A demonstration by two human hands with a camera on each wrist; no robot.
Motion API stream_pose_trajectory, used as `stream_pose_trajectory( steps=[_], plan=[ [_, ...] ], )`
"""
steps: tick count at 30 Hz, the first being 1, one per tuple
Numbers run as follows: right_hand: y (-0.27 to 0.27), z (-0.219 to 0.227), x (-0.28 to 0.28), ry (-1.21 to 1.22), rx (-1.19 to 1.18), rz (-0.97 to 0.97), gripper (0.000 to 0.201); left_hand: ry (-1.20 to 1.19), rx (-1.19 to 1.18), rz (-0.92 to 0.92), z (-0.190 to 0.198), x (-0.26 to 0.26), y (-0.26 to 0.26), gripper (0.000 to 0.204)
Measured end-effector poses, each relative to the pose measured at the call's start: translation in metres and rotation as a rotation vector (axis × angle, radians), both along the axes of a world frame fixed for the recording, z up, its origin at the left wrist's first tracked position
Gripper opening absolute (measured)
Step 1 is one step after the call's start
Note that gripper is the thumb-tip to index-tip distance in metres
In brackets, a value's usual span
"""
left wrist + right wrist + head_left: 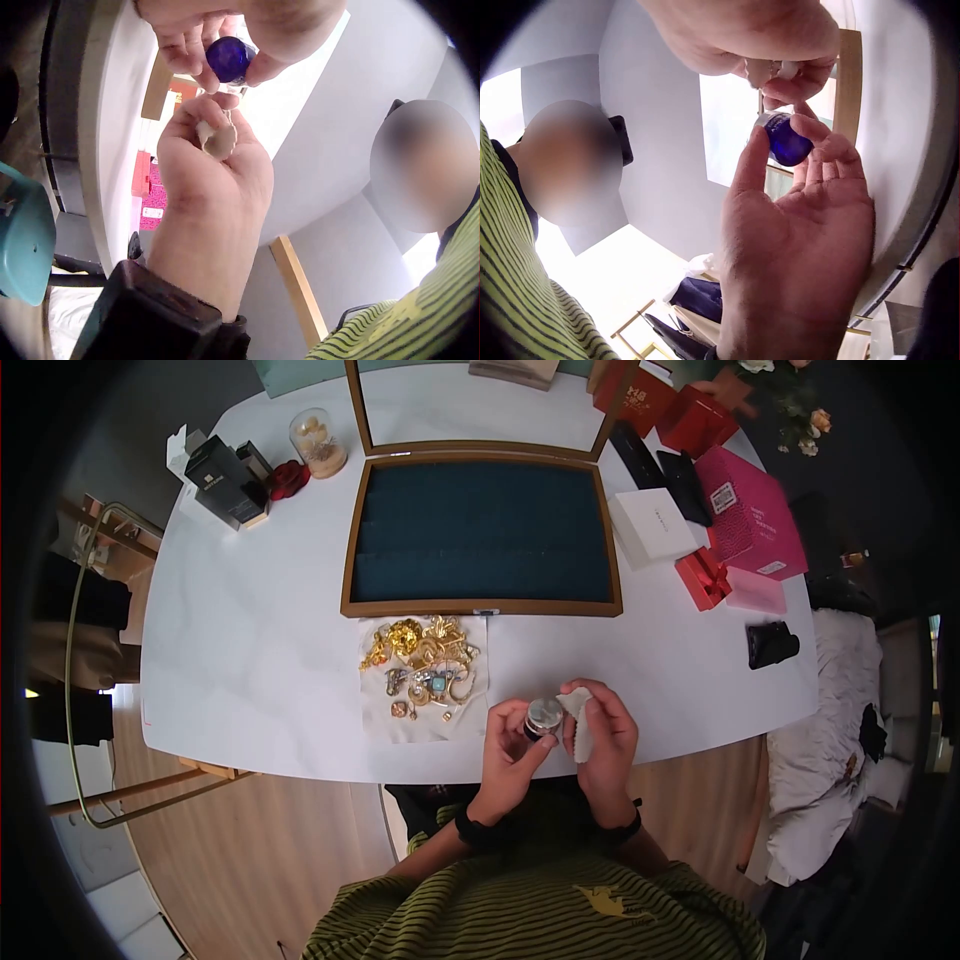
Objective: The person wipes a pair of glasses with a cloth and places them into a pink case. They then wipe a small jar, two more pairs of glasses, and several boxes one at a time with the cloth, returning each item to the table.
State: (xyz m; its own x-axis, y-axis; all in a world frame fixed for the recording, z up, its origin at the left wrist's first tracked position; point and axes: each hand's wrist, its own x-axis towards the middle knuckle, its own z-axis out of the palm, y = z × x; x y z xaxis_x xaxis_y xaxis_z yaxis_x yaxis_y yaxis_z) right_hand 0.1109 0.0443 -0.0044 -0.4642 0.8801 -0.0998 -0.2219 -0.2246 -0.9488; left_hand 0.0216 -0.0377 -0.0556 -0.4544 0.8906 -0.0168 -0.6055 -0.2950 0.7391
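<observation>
In the head view my left hand (508, 762) holds a small round jar (544, 712) with a silvery top between thumb and fingers. Its deep blue glass base (227, 60) shows in the left wrist view. Close beside it, my right hand (609, 752) pinches a folded cream cloth (580, 726) with a zigzag edge. That cloth (759, 73) hangs by the jar (787, 142) in the right wrist view. Left of both hands, gold-coloured jewelry (430, 650) lies in a pile on a white cloth (425, 732), including a piece with a square turquoise stone (439, 683).
Behind the jewelry stands a wooden display case (350, 575) with dark green lining, its glass lid raised. Several boxes, among them a white box (652, 525) and a pink box (750, 510), crowd the right. A black box (225, 480) and a glass dome (318, 442) stand at left.
</observation>
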Motion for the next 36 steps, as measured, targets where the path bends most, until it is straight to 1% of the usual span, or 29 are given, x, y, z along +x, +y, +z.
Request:
stream_pose_trajectory(
  steps=[1, 2, 3, 5, 8, 10, 11, 13, 14, 15, 16, 17, 18, 19, 20, 21, 24, 25, 27, 28, 30, 32, 33, 34, 35, 36],
  plan=[
    [0.000, -0.003, -0.001, 0.005, 0.009, -0.002, 0.026, 0.008, -0.012, -0.008, 0.004, -0.001, 0.001, 0.053],
    [-0.002, -0.008, -0.003, -0.039, 0.031, -0.022, 0.026, -0.009, -0.018, -0.002, 0.009, -0.001, 0.002, 0.061],
    [-0.002, -0.008, -0.005, -0.083, 0.054, -0.040, 0.026, -0.005, -0.008, 0.000, 0.012, -0.002, 0.003, 0.061],
    [-0.003, 0.000, -0.005, -0.105, 0.029, -0.025, 0.028, 0.021, -0.024, -0.012, 0.014, -0.004, 0.001, 0.067],
    [-0.005, 0.001, -0.005, -0.064, 0.081, -0.025, 0.026, 0.028, -0.074, 0.002, 0.011, -0.003, 0.000, 0.062],
    [-0.009, -0.003, -0.002, -0.271, 0.302, 0.037, 0.024, 0.020, -0.113, 0.014, 0.009, -0.001, 0.001, 0.059],
    [-0.007, -0.003, -0.003, -0.274, 0.296, 0.038, 0.024, 0.048, -0.140, 0.034, 0.005, 0.000, 0.001, 0.056],
    [0.003, 0.004, -0.012, -0.281, 0.652, 0.213, 0.022, 0.068, -0.183, 0.052, 0.002, 0.001, -0.001, 0.054],
    [0.006, 0.005, -0.011, -0.328, 0.691, 0.242, 0.023, 0.170, -0.230, 0.050, 0.000, -0.001, -0.001, 0.052],
    [0.009, 0.007, -0.010, -0.378, 0.663, 0.272, 0.022, 0.260, -0.295, 0.041, -0.002, 0.001, -0.005, 0.051],
    [0.013, 0.008, -0.010, -0.414, 0.675, 0.293, 0.022, 0.183, -0.237, 0.072, -0.002, 0.004, -0.001, 0.051],
    [0.014, 0.009, -0.009, -0.447, 0.685, 0.319, 0.022, 0.190, -0.265, 0.060, -0.003, 0.004, -0.002, 0.049],
    [0.014, 0.011, -0.010, -0.457, 0.650, 0.344, 0.022, 0.203, -0.233, 0.063, 0.000, 0.004, -0.001, 0.048],
    [0.016, 0.013, -0.012, -0.504, 0.675, 0.341, 0.022, 0.223, -0.188, 0.070, 0.002, 0.003, 0.002, 0.047],
    [0.015, 0.014, -0.012, -0.554, 0.696, 0.341, 0.023, 0.204, -0.216, 0.076, 0.002, 0.005, 0.001, 0.047],
    [0.014, 0.015, -0.013, -0.557, 0.682, 0.360, 0.023, 0.206, -0.213, 0.066, 0.001, 0.006, 0.003, 0.046],
    [0.010, 0.013, -0.016, -0.606, 0.730, 0.325, 0.026, 0.234, -0.210, 0.052, 0.002, 0.004, 0.003, 0.043],
    [0.011, 0.011, -0.016, -0.605, 0.725, 0.333, 0.026, 0.266, -0.198, 0.048, 0.002, 0.001, 0.004, 0.042],
    [0.013, 0.007, -0.012, -0.486, 0.743, 0.327, 0.024, 0.267, -0.180, 0.067, 0.001, 0.001, 0.001, 0.044],
    [0.014, 0.005, -0.010, -0.486, 0.748, 0.331, 0.024, 0.289, -0.193, 0.053, 0.003, 0.000, -0.002, 0.046],
    [0.013, 0.001, -0.006, -0.344, 0.854, 0.317, 0.022, 0.310, -0.206, 0.042, 0.004, -0.002, -0.001, 0.049],
    [0.008, 0.000, -0.005, -0.329, 0.833, 0.305, 0.022, 0.035, -0.174, 0.031, 0.005, 0.001, -0.001, 0.055],
    [0.006, 0.001, -0.005, -0.312, 0.816, 0.289, 0.022, 0.029, -0.178, 0.027, 0.003, 0.000, -0.001, 0.055],
    [0.006, 0.002, -0.005, -0.320, 0.807, 0.289, 0.022, 0.135, -0.179, 0.053, 0.001, -0.001, -0.001, 0.057],
    [0.007, 0.004, -0.006, -0.371, 0.876, 0.322, 0.023, 0.239, -0.183, 0.075, -0.002, -0.001, -0.003, 0.058],
    [0.006, 0.003, -0.006, -0.423, 0.941, 0.357, 0.023, 0.195, -0.269, 0.051, -0.007, 0.003, -0.007, 0.054]
  ],
)
